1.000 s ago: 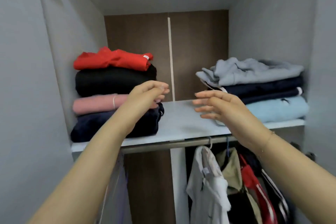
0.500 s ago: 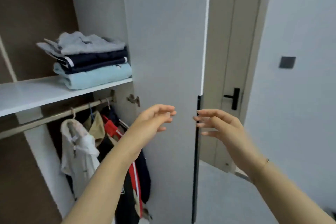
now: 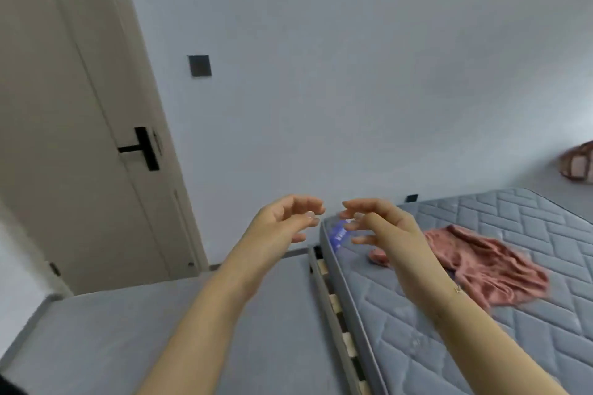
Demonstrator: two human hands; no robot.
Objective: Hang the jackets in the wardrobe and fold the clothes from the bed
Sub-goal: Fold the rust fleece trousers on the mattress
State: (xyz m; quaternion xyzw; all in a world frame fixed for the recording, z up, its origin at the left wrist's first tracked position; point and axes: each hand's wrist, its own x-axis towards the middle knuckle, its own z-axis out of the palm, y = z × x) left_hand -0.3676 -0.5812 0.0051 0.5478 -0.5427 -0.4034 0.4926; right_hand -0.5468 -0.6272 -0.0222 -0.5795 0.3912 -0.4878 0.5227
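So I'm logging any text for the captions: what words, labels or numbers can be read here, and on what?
Blue label on the mattress edge: pale print, too blurred to read.
Wall plate: blank.
Door handle: no marking visible.
Pink garment: no print or tag visible.
Nothing here is legible.

One head-worn, wide-angle camera looks forward and slightly down from standing height. Both forearms reach in from six o'clock, close to the lens. A door [image 3: 73,125] stands at nine o'clock, a mattress [image 3: 481,314] at four o'clock, a plain wall [image 3: 353,74] at twelve o'clock.
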